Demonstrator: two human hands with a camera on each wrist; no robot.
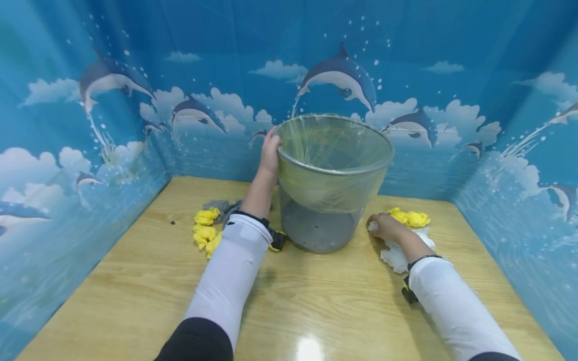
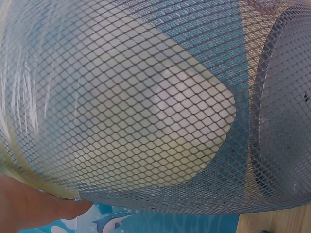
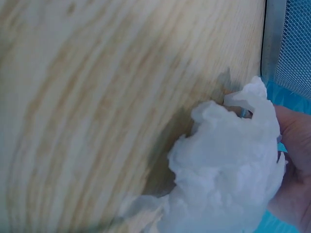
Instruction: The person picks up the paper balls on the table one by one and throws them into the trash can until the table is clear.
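A grey mesh wastebasket (image 1: 318, 225) stands on the wooden table, with a translucent yellowish bin liner (image 1: 325, 188) hanging inside its upper part. My left hand (image 1: 270, 153) grips the basket's rim at the left; in the left wrist view the hand (image 2: 41, 206) shows at the lower left, beside the mesh. To the right of the basket, my right hand (image 1: 385, 226) is low over the table and pinches a crumpled white tissue (image 3: 226, 165). More white crumpled tissue (image 1: 395, 258) lies beneath and beside that hand. Some of the right fingers are hidden behind the tissue.
Yellow crumpled paper (image 1: 408, 217) lies just beyond my right hand. Several more yellow balls (image 1: 205, 233) and some dark grey crumpled pieces (image 1: 228, 209) sit left of the basket. A dolphin-print curtain (image 1: 217, 65) encloses the table (image 1: 307, 301) at the back and sides.
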